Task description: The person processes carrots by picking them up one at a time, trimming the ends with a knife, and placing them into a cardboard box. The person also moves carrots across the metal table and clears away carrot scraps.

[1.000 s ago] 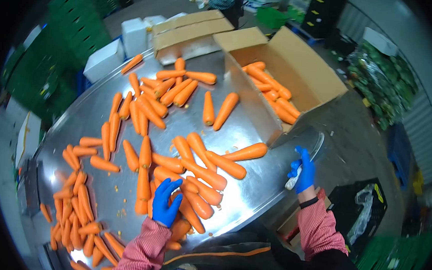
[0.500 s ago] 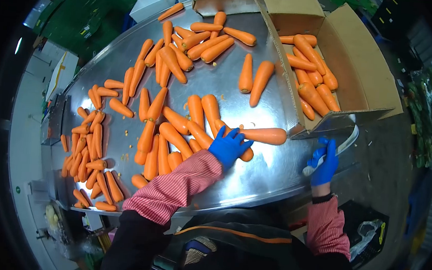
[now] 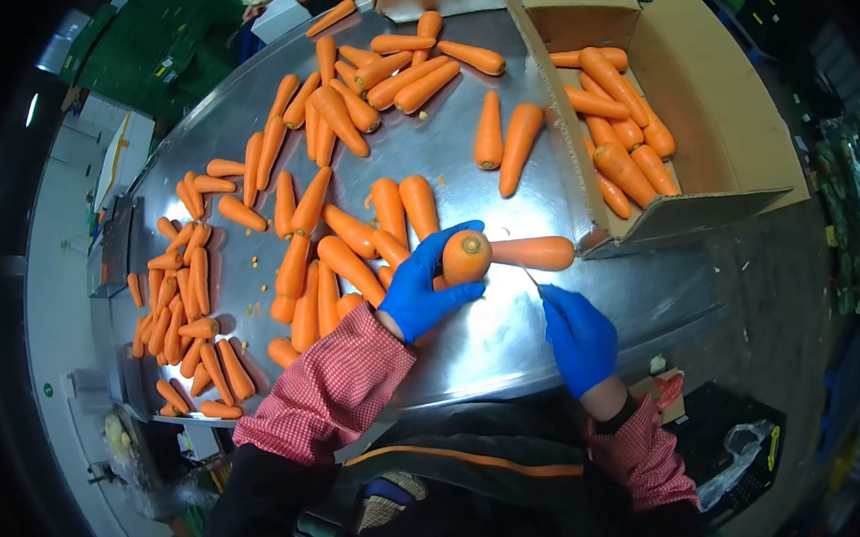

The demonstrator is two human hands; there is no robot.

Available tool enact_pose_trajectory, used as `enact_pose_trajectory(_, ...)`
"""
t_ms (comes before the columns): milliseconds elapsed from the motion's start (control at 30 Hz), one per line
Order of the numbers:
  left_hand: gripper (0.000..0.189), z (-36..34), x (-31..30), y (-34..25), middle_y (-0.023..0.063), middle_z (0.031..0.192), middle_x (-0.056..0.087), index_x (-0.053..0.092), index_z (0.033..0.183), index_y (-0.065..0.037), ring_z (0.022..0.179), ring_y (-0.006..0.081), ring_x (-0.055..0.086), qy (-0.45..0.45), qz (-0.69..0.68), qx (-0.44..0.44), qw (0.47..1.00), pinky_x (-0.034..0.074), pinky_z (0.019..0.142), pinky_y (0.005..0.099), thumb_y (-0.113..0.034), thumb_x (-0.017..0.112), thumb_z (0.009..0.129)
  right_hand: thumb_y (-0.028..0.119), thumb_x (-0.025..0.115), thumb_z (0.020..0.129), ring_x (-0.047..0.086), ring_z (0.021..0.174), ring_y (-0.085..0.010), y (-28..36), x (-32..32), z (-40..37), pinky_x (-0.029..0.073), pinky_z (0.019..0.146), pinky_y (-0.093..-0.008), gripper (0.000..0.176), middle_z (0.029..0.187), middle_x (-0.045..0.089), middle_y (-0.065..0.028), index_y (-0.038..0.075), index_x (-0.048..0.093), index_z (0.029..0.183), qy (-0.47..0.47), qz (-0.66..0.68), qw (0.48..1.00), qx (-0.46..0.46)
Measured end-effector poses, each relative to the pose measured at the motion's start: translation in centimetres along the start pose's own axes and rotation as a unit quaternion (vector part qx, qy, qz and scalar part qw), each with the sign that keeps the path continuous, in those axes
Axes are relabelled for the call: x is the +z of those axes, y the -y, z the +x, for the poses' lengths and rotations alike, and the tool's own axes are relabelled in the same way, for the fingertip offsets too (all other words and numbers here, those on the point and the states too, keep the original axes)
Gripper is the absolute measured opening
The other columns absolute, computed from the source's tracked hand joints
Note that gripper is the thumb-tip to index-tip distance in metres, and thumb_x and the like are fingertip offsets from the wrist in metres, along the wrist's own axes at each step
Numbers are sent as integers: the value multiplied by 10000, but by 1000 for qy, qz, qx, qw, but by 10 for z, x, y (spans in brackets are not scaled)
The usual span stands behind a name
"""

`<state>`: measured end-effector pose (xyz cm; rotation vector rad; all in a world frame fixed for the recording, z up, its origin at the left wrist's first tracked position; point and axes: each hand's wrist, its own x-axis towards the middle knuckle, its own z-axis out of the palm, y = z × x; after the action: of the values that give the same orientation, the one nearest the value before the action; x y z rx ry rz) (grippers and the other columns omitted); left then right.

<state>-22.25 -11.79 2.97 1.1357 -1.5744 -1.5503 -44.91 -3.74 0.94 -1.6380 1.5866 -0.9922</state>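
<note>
I am looking down on a broad round steel table point(image 3: 503, 358), which is carrying loose carrots point(image 3: 341, 113) scattered over most of its surface, with a thicker heap point(image 3: 184, 291) lying along its left edge. At the far right a cardboard box point(image 3: 730, 110) is standing open against the table's rim, and more boxed carrots point(image 3: 622, 167) are lying inside it.

Both hands are wearing blue gloves and working near the front edge. My left hand point(image 3: 426, 290) is holding one carrot point(image 3: 467, 257) clear of the table, fingers and thumb clamped round its body, its blunt crown end facing up at the camera. My right hand point(image 3: 577, 337) is sitting just beside it, fingers curled together around what I am taking to be the handle of a knife point(image 3: 531, 276). Only a thin sliver of blade is showing, pointing toward the carrot and apart from it.

I am judging this to be a trim of the crown. To do it well, I am thinking the left fingertips should be sitting back from the crown, out of the blade's line. The grip should be firm, since gloves can slip on a smooth carrot. The blade should be taking a thin slice squarely across the top, over the table, clear of the long carrot point(image 3: 534, 251) lying just behind.
</note>
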Motion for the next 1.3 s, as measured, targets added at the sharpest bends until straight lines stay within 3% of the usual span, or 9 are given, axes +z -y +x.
enact_pose_trajectory(167, 641, -29, -18, -6, 116, 1287, 508, 363, 1386, -65, 1188, 261, 520, -40, -106, -65, 991, 442, 1000, 396, -188, 684, 844, 52, 568, 897, 590, 636, -127, 36, 11, 24, 472, 586, -258, 248, 801, 608, -72, 44, 623, 1139, -17, -94, 987, -126)
enact_pose_trajectory(267, 627, -41, -36, 14, 198, 1290, 490, 311, 1379, -31, 1199, 367, 505, -100, -508, -160, 840, 447, 1002, 478, -379, 559, 920, 53, 583, 885, 592, 650, -129, 51, 25, 30, 479, 606, -261, 260, 813, 612, -73, 37, 617, 1142, 8, 54, 998, 33)
enact_pose_trajectory(367, 639, -58, -49, 21, 223, 1303, 477, 322, 1362, -16, 1221, 379, 482, -127, -676, -139, 712, 430, 1023, 492, -404, 563, 915, 31, 578, 872, 609, 659, -159, 56, 47, 23, 481, 602, -272, 270, 832, 623, -100, 33, 616, 1139, 3, -11, 996, -86)
enact_pose_trajectory(633, 591, -95, -62, 26, 219, 1322, 468, 362, 1342, 11, 1245, 374, 455, -138, -771, -118, 611, 401, 1055, 472, -394, 514, 939, 93, 653, 814, 567, 621, -217, 94, 93, 22, 464, 543, -322, 327, 731, 533, -81, 4, 609, 1126, -13, -246, 937, -246)
enact_pose_trajectory(933, 619, -131, -72, 24, 204, 1332, 464, 352, 1356, 12, 1249, 328, 455, -144, -765, -37, 627, 363, 1084, 418, -432, 483, 945, 133, 581, 848, 634, 778, -308, 35, 125, 34, 518, 660, -388, 182, 881, 626, -126, 82, 602, 1021, -4, -176, 980, -88)
enact_pose_trajectory(1100, 597, -179, -198, 70, 223, 1399, 410, 335, 1362, 78, 1306, 334, 398, -410, -290, 62, 863, 301, 1125, 425, -380, 362, 979, 144, 571, 884, 646, 813, -320, 18, 110, 11, 526, 712, -396, 254, 946, 644, -129, 83, 593, 1129, 20, -188, 979, -72)
enact_pose_trajectory(1133, 625, -182, -225, 71, 215, 1403, 410, 328, 1369, 82, 1316, 343, 383, -506, -525, 85, 679, 301, 1125, 445, -403, 360, 975, 150, 572, 888, 647, 817, -319, 17, 110, 11, 526, 718, -396, 261, 952, 645, -128, 85, 592, 1139, 22, -181, 981, -73)
enact_pose_trajectory(1233, 619, -195, -248, 71, 237, 1275, 514, 422, 1308, 84, 1250, 358, 455, -537, -565, 80, 622, 394, 1066, 438, -422, 434, 951, 161, 581, 890, 649, 824, -313, 26, 114, 7, 527, 720, -390, 251, 955, 648, -129, 81, 599, 1128, 40, -164, 984, -56)
enact_pose_trajectory(1300, 522, -167, -216, 68, 207, 1253, 533, 442, 1321, 21, 1226, 331, 482, -523, -405, -55, 748, 428, 1024, 418, -348, 472, 954, 158, 589, 889, 651, 809, -311, 32, 115, 7, 530, 703, -377, 244, 933, 648, -130, 75, 604, 1118, 39, -152, 985, -72)
